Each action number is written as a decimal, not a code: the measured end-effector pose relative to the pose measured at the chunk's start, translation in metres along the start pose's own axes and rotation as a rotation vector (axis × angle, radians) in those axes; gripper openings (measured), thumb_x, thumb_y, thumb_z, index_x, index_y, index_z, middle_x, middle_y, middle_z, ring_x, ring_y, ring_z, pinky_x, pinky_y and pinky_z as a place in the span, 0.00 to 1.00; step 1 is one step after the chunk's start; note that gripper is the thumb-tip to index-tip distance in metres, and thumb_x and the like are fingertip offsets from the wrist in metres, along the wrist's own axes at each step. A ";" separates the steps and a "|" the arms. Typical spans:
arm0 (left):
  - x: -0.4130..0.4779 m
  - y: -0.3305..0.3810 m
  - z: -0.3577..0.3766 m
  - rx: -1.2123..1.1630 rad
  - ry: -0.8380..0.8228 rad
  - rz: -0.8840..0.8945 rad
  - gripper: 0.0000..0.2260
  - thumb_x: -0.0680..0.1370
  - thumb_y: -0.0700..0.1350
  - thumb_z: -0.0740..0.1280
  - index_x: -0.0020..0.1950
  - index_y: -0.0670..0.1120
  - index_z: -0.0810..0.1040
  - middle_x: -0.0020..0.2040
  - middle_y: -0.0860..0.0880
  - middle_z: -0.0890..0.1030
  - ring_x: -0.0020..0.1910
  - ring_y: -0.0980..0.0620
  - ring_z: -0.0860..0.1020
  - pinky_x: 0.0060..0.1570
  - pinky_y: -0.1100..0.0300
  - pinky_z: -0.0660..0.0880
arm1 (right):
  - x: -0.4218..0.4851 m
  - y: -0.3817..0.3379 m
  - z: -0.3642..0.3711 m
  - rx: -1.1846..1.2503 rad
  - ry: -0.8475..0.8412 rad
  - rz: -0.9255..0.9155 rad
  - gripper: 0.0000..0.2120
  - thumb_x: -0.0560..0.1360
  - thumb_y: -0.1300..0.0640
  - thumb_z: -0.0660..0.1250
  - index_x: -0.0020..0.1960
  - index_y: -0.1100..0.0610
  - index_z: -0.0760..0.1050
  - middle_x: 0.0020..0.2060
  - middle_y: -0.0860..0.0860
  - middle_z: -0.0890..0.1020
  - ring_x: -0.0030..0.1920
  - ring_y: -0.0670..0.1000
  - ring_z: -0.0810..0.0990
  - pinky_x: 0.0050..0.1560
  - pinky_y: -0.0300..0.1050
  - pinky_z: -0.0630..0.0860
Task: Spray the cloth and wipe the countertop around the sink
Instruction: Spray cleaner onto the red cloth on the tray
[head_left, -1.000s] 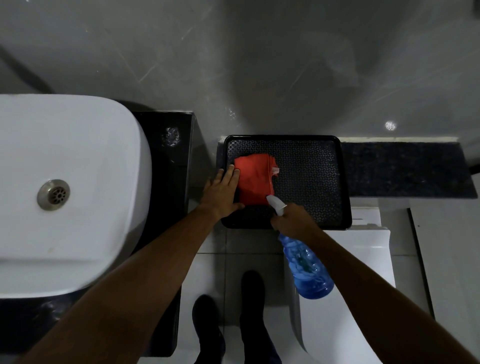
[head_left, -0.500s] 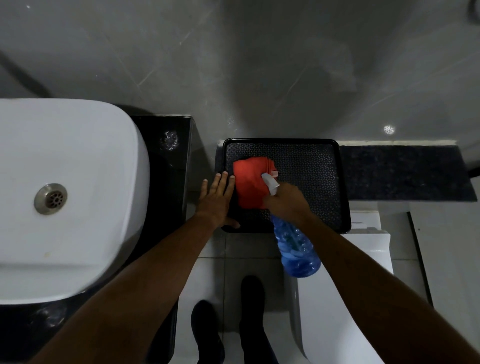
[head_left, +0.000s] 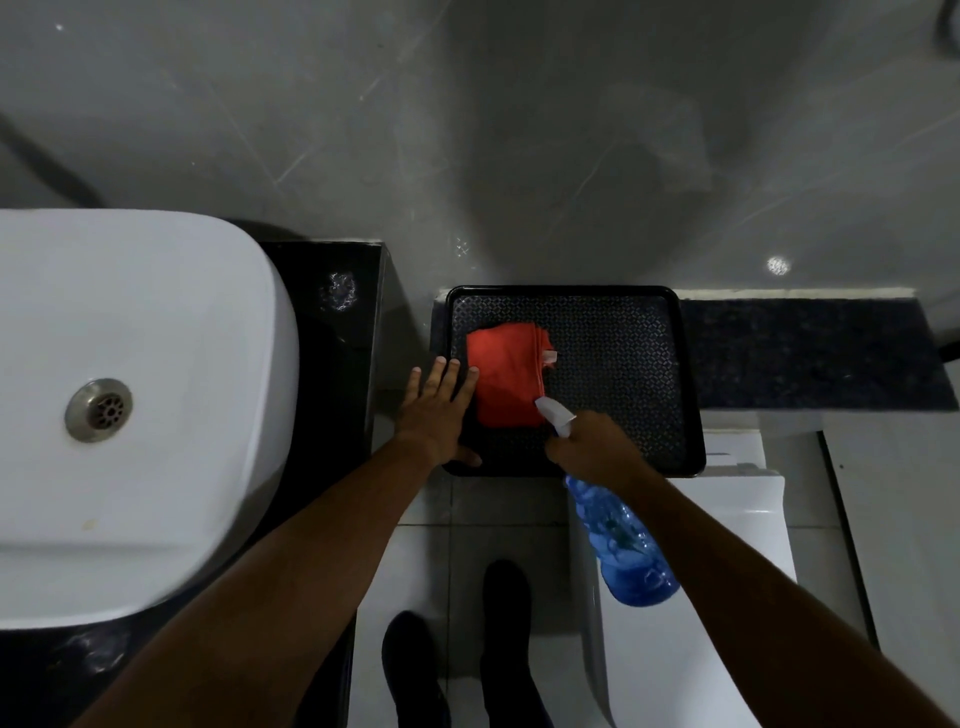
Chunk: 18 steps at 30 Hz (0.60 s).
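A folded red cloth (head_left: 506, 376) lies on the left part of a black tray (head_left: 623, 364). My left hand (head_left: 439, 415) rests flat on the tray's left edge, fingers spread, fingertips just touching the cloth's left side. My right hand (head_left: 597, 441) grips the neck of a blue spray bottle (head_left: 621, 540); its white nozzle (head_left: 553, 410) points at the cloth's lower right corner. The white sink (head_left: 130, 405) sits on a black countertop (head_left: 337, 343) to the left.
A dark speckled ledge (head_left: 810, 353) runs right of the tray along the grey wall. A white toilet tank and bowl (head_left: 691, 597) stand below the tray. My dark shoes (head_left: 457, 649) are on the white tiled floor.
My left hand slid off the cloth to the tray's left edge. My right hand pushed the bottle over the cloth, then drew it back toward me.
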<state>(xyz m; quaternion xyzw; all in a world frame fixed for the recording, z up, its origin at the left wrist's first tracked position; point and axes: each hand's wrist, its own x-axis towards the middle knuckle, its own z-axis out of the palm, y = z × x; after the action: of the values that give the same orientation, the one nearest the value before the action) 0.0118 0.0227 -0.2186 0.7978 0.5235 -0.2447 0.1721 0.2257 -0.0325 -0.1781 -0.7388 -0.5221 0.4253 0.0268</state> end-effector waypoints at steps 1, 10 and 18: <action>0.000 0.000 0.000 -0.003 -0.002 0.000 0.60 0.68 0.69 0.72 0.80 0.48 0.34 0.82 0.42 0.39 0.80 0.42 0.37 0.78 0.39 0.40 | -0.003 0.001 0.004 -0.011 0.009 0.016 0.06 0.71 0.56 0.67 0.42 0.59 0.77 0.39 0.57 0.82 0.44 0.60 0.83 0.42 0.47 0.75; 0.003 0.000 0.000 0.016 -0.011 -0.006 0.59 0.68 0.70 0.71 0.80 0.48 0.33 0.82 0.42 0.38 0.80 0.42 0.36 0.78 0.40 0.40 | 0.000 -0.018 0.004 0.106 0.040 -0.056 0.04 0.71 0.57 0.66 0.39 0.48 0.76 0.29 0.49 0.78 0.38 0.56 0.82 0.38 0.45 0.73; 0.005 -0.002 0.002 0.009 -0.006 0.001 0.61 0.66 0.71 0.71 0.80 0.48 0.33 0.82 0.42 0.39 0.80 0.41 0.36 0.78 0.41 0.39 | 0.013 -0.029 -0.019 0.125 0.142 -0.069 0.14 0.71 0.56 0.67 0.32 0.45 0.66 0.28 0.46 0.76 0.33 0.53 0.78 0.35 0.44 0.71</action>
<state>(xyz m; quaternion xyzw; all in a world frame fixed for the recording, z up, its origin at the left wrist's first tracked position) 0.0114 0.0260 -0.2235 0.7982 0.5215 -0.2492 0.1699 0.2175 -0.0017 -0.1600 -0.7456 -0.5164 0.4024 0.1245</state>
